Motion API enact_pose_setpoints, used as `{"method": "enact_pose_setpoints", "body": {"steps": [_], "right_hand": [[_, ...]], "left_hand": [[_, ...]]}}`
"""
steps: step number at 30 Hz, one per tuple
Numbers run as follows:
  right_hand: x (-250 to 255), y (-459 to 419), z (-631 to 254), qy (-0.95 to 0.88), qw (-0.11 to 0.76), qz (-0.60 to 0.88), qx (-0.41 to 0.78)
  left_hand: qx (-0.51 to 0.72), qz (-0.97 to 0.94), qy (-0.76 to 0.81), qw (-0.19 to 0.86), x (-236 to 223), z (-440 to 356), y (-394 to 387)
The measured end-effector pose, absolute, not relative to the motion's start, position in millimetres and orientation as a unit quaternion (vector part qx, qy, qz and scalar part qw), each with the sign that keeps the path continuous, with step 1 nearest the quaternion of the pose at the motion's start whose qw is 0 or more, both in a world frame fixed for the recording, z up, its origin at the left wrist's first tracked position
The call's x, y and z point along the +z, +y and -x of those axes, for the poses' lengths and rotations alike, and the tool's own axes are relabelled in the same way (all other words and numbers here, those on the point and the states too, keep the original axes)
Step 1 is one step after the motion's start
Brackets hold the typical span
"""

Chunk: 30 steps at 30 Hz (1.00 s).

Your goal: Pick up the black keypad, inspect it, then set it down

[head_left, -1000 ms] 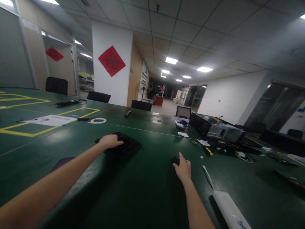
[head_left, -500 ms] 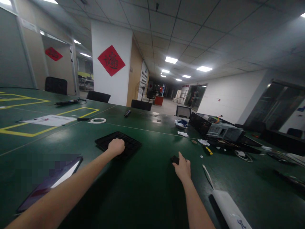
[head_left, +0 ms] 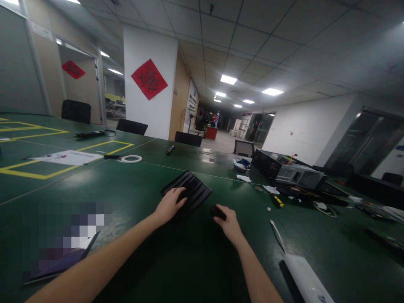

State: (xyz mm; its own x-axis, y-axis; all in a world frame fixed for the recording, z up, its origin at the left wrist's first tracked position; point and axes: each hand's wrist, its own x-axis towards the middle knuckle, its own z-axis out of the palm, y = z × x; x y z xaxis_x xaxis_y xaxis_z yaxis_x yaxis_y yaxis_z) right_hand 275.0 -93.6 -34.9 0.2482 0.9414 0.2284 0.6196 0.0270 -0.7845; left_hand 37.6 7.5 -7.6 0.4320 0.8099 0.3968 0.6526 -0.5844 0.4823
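Note:
A flat black tray [head_left: 196, 194] with raised ridges lies tilted at an angle in the middle of the green table [head_left: 126, 198]. My left hand [head_left: 170, 205] grips its near left part, thumb apart from the fingers; the fingertips are partly lost against the black. Just right of the tray, my right hand [head_left: 229, 221] is closed around a small dark object [head_left: 218, 212], whose kind I cannot make out. A narrow gap separates that object from the tray's right edge.
A blurred tablet-like slab [head_left: 59, 269] lies at the left. On the right are a white power strip-like block [head_left: 307, 277] with a cable, a yellow-handled tool [head_left: 278, 201] and an opened computer case [head_left: 287, 168]. A white tape ring [head_left: 131, 159] lies farther back.
The black tray and my left hand have moved right, and the tray now shows ridges at a different angle. My right hand has shifted left with the small dark object, nearer the tray.

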Motion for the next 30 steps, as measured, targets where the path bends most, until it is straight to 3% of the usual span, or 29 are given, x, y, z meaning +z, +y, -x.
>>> {"method": "enact_pose_setpoints", "body": {"steps": [6,30], "right_hand": [[-30.1,-100.3,-247.8,-0.597,0.514,0.529,0.315],[-50.9,-96.4,-241.9,-0.618,0.521,0.503,0.305]], "left_hand": [[0.357,-0.861,0.302,0.200,-15.1,-64.6,-26.4],[0.376,-0.873,0.204,0.234,-25.0,-63.9,-39.0]]}}
